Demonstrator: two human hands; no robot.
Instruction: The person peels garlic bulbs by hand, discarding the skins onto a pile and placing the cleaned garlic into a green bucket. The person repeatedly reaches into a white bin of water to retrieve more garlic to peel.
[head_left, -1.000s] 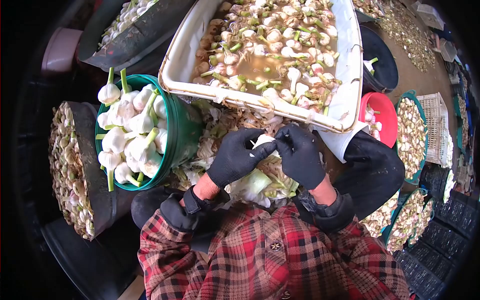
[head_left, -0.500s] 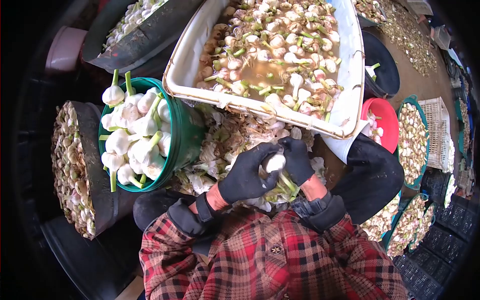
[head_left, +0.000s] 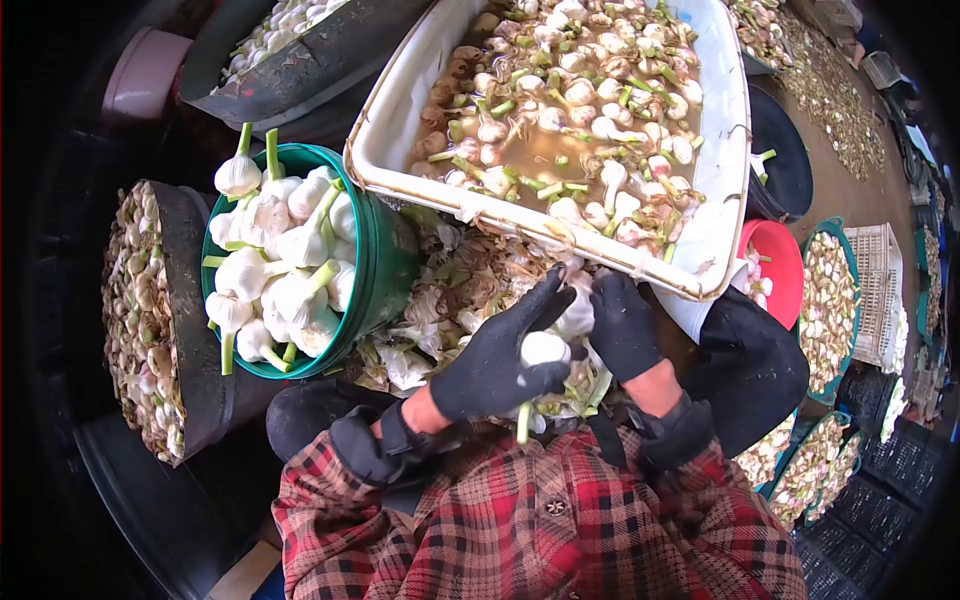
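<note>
Black gloves cover both hands. My left hand (head_left: 490, 365) is closed around a clean white garlic bulb (head_left: 545, 348), whose cut green stem points down toward my lap. Just right of it, my right hand (head_left: 625, 328) is closed beside a pale, papery piece of garlic skin (head_left: 576, 312), which it seems to grip; its fingertips are partly hidden. Beneath both hands lies a heap of garlic peelings (head_left: 455, 290). On the left, a green bucket (head_left: 385, 255) is piled with white garlic bulbs (head_left: 270, 225), some with stems sticking out.
A white tub (head_left: 560, 235) of murky water and unpeeled garlic stands ahead. Dark containers of garlic (head_left: 205, 330) stand at left. To the right are a red basin (head_left: 778, 270), a pale plastic crate (head_left: 872, 290) and green-rimmed baskets (head_left: 828, 310) of garlic.
My hands have drawn slightly apart. The bulb has turned so its stem points more straight down, and the pale skin now shows between the hands. The view has shifted slightly.
</note>
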